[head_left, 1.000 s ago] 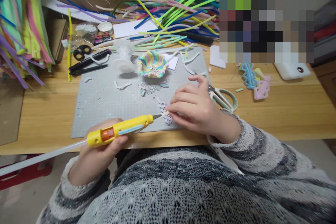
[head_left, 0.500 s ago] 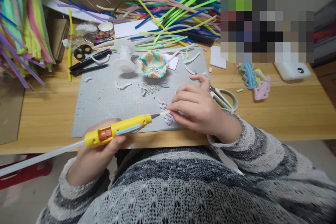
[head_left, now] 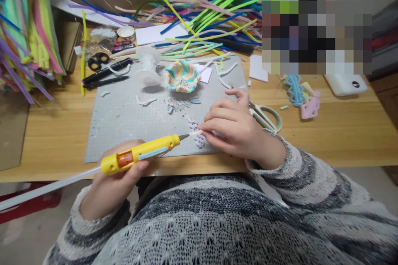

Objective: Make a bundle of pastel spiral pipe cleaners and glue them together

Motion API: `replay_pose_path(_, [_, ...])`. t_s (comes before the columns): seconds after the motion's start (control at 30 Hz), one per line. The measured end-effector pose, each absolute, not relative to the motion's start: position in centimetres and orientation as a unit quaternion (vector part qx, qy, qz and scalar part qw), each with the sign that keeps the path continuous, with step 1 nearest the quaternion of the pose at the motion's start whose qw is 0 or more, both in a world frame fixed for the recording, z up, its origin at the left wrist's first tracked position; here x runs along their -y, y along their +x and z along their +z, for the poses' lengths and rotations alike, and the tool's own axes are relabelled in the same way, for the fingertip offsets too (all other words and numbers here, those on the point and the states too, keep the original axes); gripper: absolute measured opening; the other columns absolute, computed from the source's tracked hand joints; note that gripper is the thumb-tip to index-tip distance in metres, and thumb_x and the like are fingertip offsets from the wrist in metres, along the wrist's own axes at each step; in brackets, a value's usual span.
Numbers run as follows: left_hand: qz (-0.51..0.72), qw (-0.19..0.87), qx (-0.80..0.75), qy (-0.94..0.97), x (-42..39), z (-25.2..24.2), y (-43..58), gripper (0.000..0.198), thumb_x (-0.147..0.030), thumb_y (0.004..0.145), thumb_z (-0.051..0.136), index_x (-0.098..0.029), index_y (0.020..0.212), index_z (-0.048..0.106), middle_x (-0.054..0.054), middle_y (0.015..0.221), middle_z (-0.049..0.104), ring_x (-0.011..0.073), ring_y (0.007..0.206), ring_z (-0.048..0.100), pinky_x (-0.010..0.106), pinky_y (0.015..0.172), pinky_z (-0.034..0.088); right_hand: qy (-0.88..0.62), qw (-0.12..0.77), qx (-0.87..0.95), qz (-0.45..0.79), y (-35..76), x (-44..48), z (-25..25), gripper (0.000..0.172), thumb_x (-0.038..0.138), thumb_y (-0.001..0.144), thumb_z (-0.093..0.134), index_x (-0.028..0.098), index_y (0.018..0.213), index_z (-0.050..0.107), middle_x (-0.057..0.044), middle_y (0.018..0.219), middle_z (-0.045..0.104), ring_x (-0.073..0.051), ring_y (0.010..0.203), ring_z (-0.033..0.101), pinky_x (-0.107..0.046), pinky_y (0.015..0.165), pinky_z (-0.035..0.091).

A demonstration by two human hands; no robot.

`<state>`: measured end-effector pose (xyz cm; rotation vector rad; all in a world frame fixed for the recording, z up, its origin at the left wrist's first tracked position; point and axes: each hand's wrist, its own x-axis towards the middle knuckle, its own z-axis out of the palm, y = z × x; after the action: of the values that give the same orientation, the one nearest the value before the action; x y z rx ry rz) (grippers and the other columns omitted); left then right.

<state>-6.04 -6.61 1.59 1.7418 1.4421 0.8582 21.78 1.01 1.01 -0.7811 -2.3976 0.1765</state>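
Wood desk, grey gridded mat's nr edge: our L hand grips yellow plastic glue gun, R hand pinches white strip.

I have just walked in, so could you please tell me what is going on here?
The person's left hand holds a yellow glue gun, its nozzle at a short pale strip pinched in the right hand. On the grey cutting mat, a ruffled multicoloured pipe-cleaner dish sits farther back.

Craft workspace: cutting mat, glue gun, piled colourful pipe cleaners.
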Motion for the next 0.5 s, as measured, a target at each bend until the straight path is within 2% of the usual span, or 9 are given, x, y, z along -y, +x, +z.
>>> replay_pose_path(0.2, [0.302,0.338,-0.521,0.723,6.3,1.5,-6.5,0.019,-0.03,0.09,0.053,-0.021,0.073,0.056,-0.002,0.065,0.054,0.0123,0.057,0.049,0.026,0.053,0.038,-0.299,0.31,0.899,0.085,21.7,-1.0,0.9,0.011,0.022,0.089,0.058,0.024,0.082,0.065,0.003,0.08,0.073,-0.015,0.082,0.062,-0.047,0.1,0.024])
replay_pose_path(0.37, [0.307,0.339,-0.548,0.701,6.6,0.9,-6.6,0.017,-0.032,0.088,0.056,-0.021,0.076,0.061,0.0,0.068,0.059,0.0138,0.061,0.054,0.026,0.056,0.042,-0.307,0.32,0.89,0.111,21.6,-1.0,1.0,0.011,0.022,0.088,0.059,0.022,0.08,0.066,0.002,0.08,0.073,-0.015,0.082,0.063,-0.047,0.1,0.025])
replay_pose_path(0.5, [0.326,0.343,-0.634,0.612,6.8,0.2,-7.5,0.023,-0.042,0.083,0.061,-0.02,0.088,0.066,0.004,0.08,0.067,0.0183,0.07,0.059,0.03,0.063,0.047,-0.32,0.315,0.885,0.119,21.5,-1.1,1.2,0.012,0.022,0.088,0.059,0.022,0.079,0.067,0.002,0.078,0.072,-0.016,0.08,0.063,-0.048,0.098,0.026])
